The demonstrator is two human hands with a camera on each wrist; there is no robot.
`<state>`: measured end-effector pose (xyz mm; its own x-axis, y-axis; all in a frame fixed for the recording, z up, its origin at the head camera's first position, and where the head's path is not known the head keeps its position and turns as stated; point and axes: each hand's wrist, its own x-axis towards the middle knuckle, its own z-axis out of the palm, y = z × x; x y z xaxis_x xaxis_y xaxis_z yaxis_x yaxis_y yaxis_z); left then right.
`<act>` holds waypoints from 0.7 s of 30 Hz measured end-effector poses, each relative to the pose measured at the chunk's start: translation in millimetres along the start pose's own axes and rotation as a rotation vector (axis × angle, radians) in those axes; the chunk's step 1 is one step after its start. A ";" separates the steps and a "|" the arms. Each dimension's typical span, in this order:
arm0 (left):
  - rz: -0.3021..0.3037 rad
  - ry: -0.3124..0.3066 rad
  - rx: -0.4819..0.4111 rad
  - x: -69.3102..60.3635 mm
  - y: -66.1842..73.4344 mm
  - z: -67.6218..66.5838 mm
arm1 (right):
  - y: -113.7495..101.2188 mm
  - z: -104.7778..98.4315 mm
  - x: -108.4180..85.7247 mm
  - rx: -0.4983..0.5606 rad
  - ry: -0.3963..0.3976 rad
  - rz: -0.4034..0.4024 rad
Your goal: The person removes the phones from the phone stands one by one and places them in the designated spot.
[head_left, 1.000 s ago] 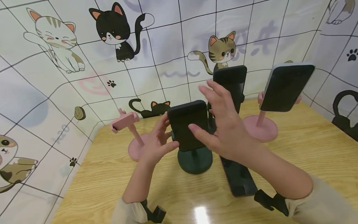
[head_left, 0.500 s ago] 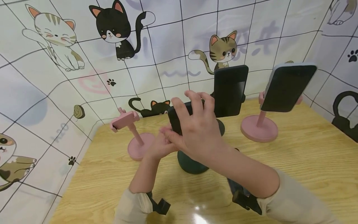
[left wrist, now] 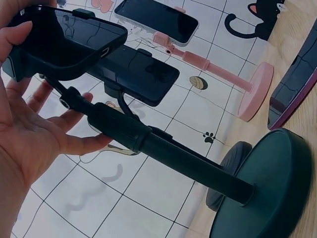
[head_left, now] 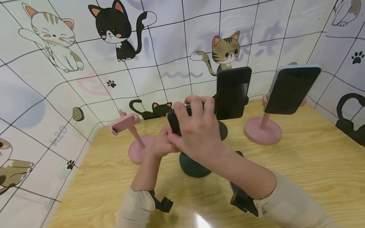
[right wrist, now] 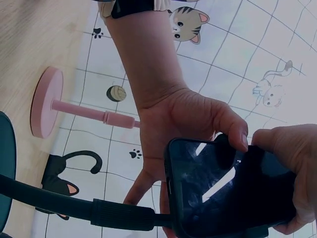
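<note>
A black phone (head_left: 173,123) (left wrist: 74,42) (right wrist: 218,183) sits tilted in the clamp of a dark green stand (head_left: 194,166) (left wrist: 171,161) (right wrist: 124,214). My right hand (head_left: 199,133) (right wrist: 297,168) grips the phone, its fingers bent over the top and its thumb near my left thumb. My left hand (head_left: 163,144) (left wrist: 34,124) (right wrist: 173,119) holds the clamp side, thumb at the phone's edge and fingers spread behind the clamp and stem. In the head view, my right hand covers most of the phone.
An empty pink stand (head_left: 137,147) is at left. Behind at right, a black phone (head_left: 232,93) rests on a dark stand (head_left: 223,130), and another phone (head_left: 292,90) on a pink stand (head_left: 262,130). A phone (head_left: 239,190) lies on the table (head_left: 199,199), partly under my right forearm.
My right hand has come down and left from above the phone and taken hold of it. The phone's top has tilted, and my left hand has closed in at its side.
</note>
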<state>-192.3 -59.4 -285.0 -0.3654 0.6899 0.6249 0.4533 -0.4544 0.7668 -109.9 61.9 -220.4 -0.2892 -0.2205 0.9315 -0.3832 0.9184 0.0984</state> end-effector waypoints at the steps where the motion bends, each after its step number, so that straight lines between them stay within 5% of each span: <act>1: 0.000 -0.008 0.006 0.1 0.4 -0.6 | -0.1 0.8 0.0 -0.001 0.006 0.002; 12: -0.065 -0.030 -0.001 4.8 5.9 -3.5 | 3.9 0.1 3.3 0.092 -0.034 0.019; 21: -0.028 -0.096 0.005 6.3 4.7 -6.3 | 5.3 -1.9 3.7 0.125 -0.070 0.037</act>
<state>-197.6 -60.7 -276.5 -0.2985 0.7530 0.5864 0.4484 -0.4317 0.7827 -111.4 66.6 -215.7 -0.3642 -0.2141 0.9064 -0.4761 0.8793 0.0164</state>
